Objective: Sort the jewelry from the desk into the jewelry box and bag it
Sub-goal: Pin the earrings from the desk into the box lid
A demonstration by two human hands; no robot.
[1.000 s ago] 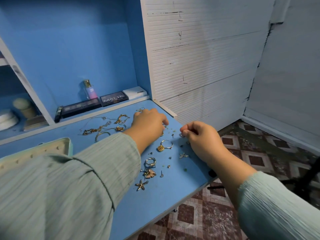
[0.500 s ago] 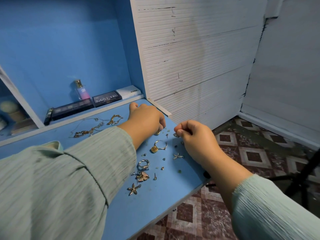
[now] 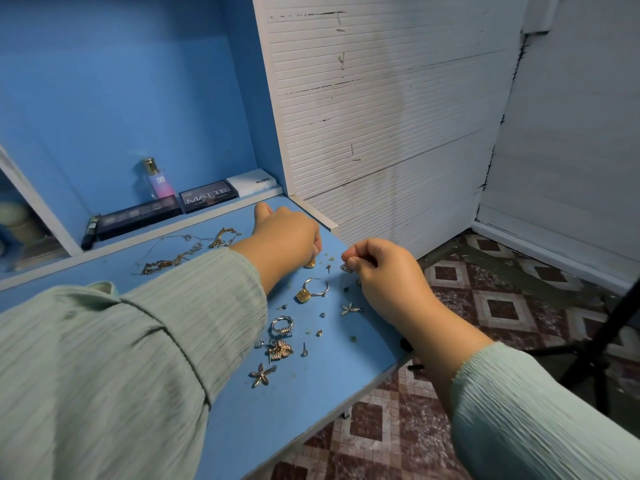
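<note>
From the head view, both arms reach forward in pale green ribbed sleeves over the blue desk (image 3: 304, 403). The left hand (image 3: 285, 235) lies knuckles-up near the desk's far edge, its fingers curled down onto a small gold piece (image 3: 310, 263); whether they actually pinch it cannot be told. The right hand (image 3: 384, 268) hovers just above the desk's right side, its fingers closed in a pinch on a tiny silver earring (image 3: 346, 267).

Loose jewelry lies scattered between and below the hands: a gold-stone ring (image 3: 311, 291), a silver coiled ring (image 3: 282, 325), a sparkly butterfly piece (image 3: 280, 349), two starfish charms (image 3: 261, 374), and small studs. Gold chains (image 3: 173, 259) trail further left, partly hidden by the left sleeve. The jewelry box is out of view.

On the ledge behind stand a perfume bottle (image 3: 156, 180), a dark palette marked MATTE (image 3: 207, 199) and a white box (image 3: 252, 181). To the right are white ribbed wall panels (image 3: 381, 116) and a patterned tile floor (image 3: 485, 306).
</note>
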